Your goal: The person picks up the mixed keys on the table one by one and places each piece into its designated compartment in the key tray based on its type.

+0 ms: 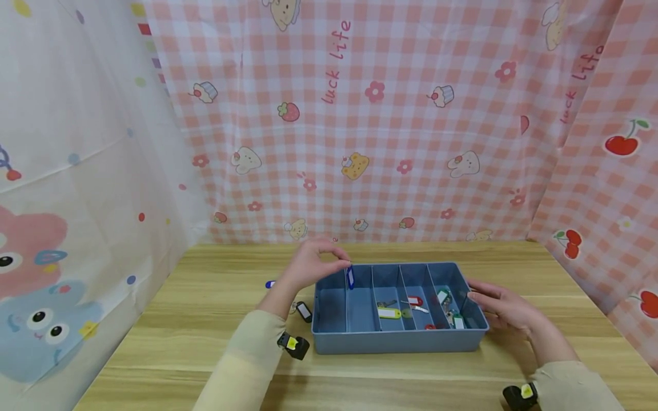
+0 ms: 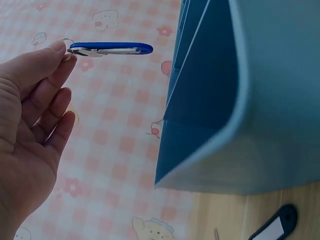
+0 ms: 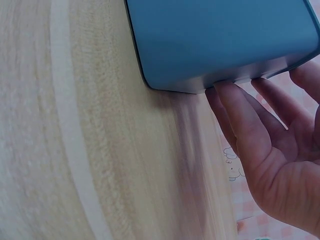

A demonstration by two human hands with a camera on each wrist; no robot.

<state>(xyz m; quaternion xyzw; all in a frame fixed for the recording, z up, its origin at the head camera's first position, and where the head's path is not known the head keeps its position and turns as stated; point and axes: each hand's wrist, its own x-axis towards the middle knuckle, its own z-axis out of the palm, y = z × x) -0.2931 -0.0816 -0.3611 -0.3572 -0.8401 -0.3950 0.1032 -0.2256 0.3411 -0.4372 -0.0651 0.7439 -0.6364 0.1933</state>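
My left hand (image 1: 315,264) pinches the metal ring of a blue key tag (image 1: 351,277) between thumb and fingertips. The tag, with a key (image 2: 92,52) beside it, hangs over the second compartment from the left in a grey-blue divided box (image 1: 396,342). At the box's right end, my right hand (image 1: 506,305) rests its fingertips against the outer wall, with the thumb near the rim. A yellow key tag (image 1: 389,313) lies in the middle compartment. One compartment further right holds a red key tag (image 1: 414,300), and the rightmost holds green key tags (image 1: 442,296) with keys.
Left of the box, a black key tag (image 1: 304,311) lies on the wooden table (image 1: 205,325). Another blue key tag (image 1: 270,284) is partly hidden behind the left forearm. A pink checked cloth (image 1: 380,131) hangs behind the table, with a white patterned cloth (image 1: 103,171) at left.
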